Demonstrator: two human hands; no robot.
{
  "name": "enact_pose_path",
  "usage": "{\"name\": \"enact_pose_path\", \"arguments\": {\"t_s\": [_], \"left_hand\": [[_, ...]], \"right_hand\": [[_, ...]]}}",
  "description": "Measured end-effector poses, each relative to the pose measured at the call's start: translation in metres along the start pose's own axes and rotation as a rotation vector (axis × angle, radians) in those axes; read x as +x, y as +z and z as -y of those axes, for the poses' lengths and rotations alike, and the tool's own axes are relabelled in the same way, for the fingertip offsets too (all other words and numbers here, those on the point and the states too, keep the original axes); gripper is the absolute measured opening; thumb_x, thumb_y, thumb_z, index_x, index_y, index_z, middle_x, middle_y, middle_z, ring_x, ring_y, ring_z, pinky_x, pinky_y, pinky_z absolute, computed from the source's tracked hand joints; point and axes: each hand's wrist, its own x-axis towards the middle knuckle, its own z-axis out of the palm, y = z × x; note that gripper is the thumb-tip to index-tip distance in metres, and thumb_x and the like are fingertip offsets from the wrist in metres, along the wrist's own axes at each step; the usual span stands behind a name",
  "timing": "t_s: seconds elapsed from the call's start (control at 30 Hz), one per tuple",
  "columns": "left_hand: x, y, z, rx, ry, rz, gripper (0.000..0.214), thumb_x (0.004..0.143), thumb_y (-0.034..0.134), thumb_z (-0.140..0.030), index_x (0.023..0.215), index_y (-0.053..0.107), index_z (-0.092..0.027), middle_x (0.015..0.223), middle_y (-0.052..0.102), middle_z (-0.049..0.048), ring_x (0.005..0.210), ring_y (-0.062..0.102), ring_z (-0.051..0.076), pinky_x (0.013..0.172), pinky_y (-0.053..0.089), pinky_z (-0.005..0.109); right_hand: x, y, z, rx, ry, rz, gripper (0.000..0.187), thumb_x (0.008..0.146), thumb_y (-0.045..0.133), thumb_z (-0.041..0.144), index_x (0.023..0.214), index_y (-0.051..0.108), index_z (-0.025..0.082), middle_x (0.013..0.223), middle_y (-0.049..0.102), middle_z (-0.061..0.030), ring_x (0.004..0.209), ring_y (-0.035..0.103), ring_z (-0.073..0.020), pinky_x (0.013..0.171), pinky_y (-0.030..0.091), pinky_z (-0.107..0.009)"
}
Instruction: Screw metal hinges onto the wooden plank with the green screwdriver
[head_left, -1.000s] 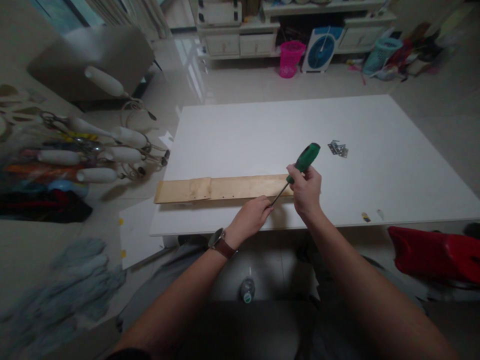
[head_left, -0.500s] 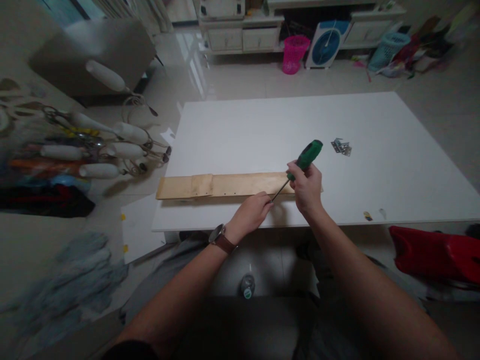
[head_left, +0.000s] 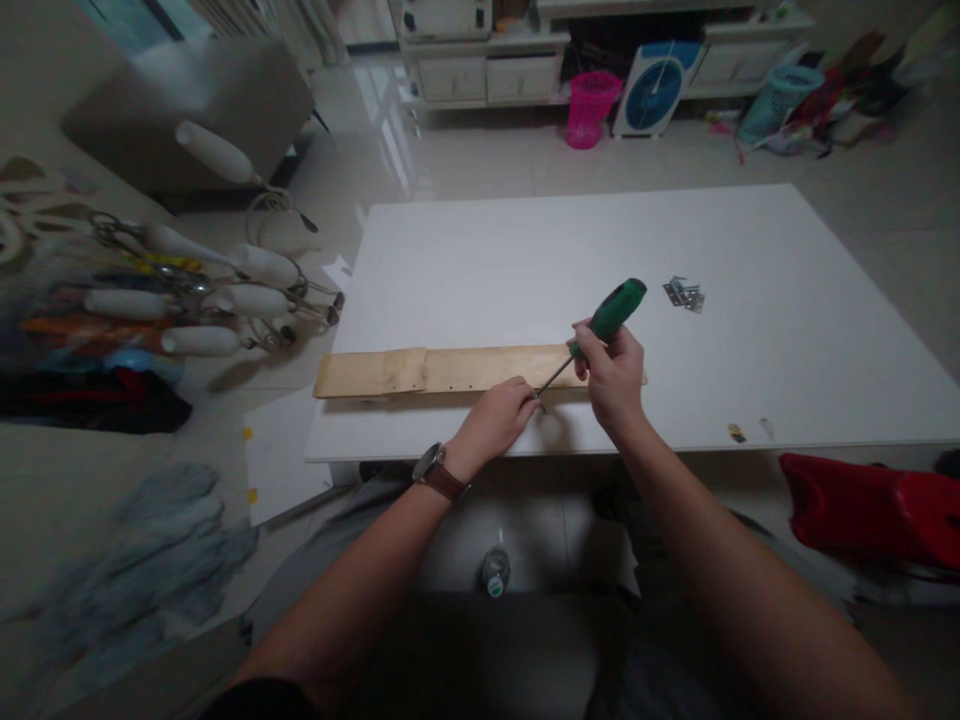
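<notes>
A long wooden board (head_left: 450, 371) lies along the near side of the white table (head_left: 570, 250). My right hand (head_left: 611, 375) grips a green-handled screwdriver (head_left: 611, 312), its shaft slanting down and left to the board's near edge. My left hand (head_left: 495, 422), with a brown-strapped watch (head_left: 435, 470) on the wrist, is pinched at the screwdriver's tip against the board. Whatever the fingers pinch is too small to make out.
A small heap of metal hinges and screws (head_left: 682, 295) lies on the table right of the screwdriver. White-handled tools (head_left: 202, 300) lie on the floor at left. A red object (head_left: 870, 505) sits at right, a bottle (head_left: 495, 572) on the floor between my legs.
My left hand and the screwdriver tip have shifted slightly up onto the board's near edge. The right hand keeps its grip on the handle.
</notes>
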Motion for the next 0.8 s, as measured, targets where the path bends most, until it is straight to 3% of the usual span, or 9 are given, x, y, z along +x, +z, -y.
{"name": "enact_pose_path", "arguments": {"t_s": [0.1,0.2,0.33,0.43,0.5,0.63,0.8], "left_hand": [[0.0,-0.001,0.003,-0.013,-0.001,-0.017,0.015,0.098,0.067,-0.026,0.085,0.067,-0.018,0.092,0.068,0.0066,0.086,0.063,0.021,0.083,0.051,0.034],[0.0,-0.007,0.009,-0.041,0.007,-0.024,0.003,0.087,0.073,-0.017,0.089,0.07,-0.017,0.093,0.07,0.0065,0.084,0.064,0.02,0.08,0.052,0.032],[0.002,-0.025,0.019,-0.111,-0.06,-0.107,0.021,0.08,0.065,-0.003,0.091,0.075,-0.016,0.093,0.075,0.0062,0.086,0.069,0.018,0.082,0.055,0.031],[0.006,-0.042,0.029,-0.175,-0.193,-0.257,0.02,0.083,0.064,-0.003,0.092,0.077,-0.015,0.095,0.078,0.0074,0.087,0.071,0.018,0.086,0.057,0.032],[0.007,-0.052,0.034,-0.192,-0.288,-0.294,0.021,0.084,0.066,-0.004,0.097,0.079,-0.014,0.095,0.079,0.0083,0.085,0.071,0.017,0.086,0.058,0.032],[0.007,-0.061,0.042,-0.123,-0.38,-0.299,0.027,0.082,0.066,0.0,0.101,0.08,-0.013,0.093,0.08,0.0093,0.084,0.072,0.019,0.089,0.058,0.035],[0.005,-0.058,0.045,-0.007,-0.373,-0.281,0.043,0.077,0.063,0.005,0.115,0.077,-0.011,0.107,0.08,0.0137,0.095,0.072,0.023,0.092,0.057,0.037]], "right_hand": [[0.001,0.0,-0.002,-0.004,-0.006,-0.048,0.042,0.077,0.079,0.06,0.089,0.063,0.023,0.072,0.063,0.0024,0.048,0.044,-0.0072,0.043,0.034,-0.025],[0.004,-0.002,-0.004,0.025,0.006,-0.112,0.042,0.076,0.079,0.06,0.088,0.062,0.024,0.071,0.064,0.0033,0.047,0.043,-0.007,0.041,0.032,-0.025],[0.009,-0.004,-0.006,0.087,0.034,-0.198,0.041,0.074,0.079,0.058,0.086,0.061,0.023,0.068,0.062,0.0036,0.047,0.044,-0.0069,0.041,0.03,-0.024],[0.011,-0.004,-0.006,0.131,0.054,-0.229,0.039,0.073,0.079,0.056,0.082,0.059,0.023,0.067,0.061,0.0037,0.048,0.045,-0.0068,0.04,0.028,-0.023],[0.011,-0.003,-0.006,0.168,0.056,-0.233,0.038,0.073,0.08,0.054,0.081,0.059,0.023,0.066,0.061,0.0038,0.048,0.045,-0.0066,0.04,0.027,-0.022],[0.011,-0.002,-0.006,0.196,0.054,-0.223,0.036,0.073,0.082,0.05,0.08,0.06,0.022,0.066,0.061,0.0044,0.048,0.046,-0.0062,0.039,0.027,-0.021],[0.01,-0.001,-0.006,0.187,0.064,-0.224,0.037,0.071,0.083,0.051,0.08,0.061,0.023,0.066,0.061,0.0047,0.049,0.048,-0.0068,0.038,0.027,-0.02]]}}
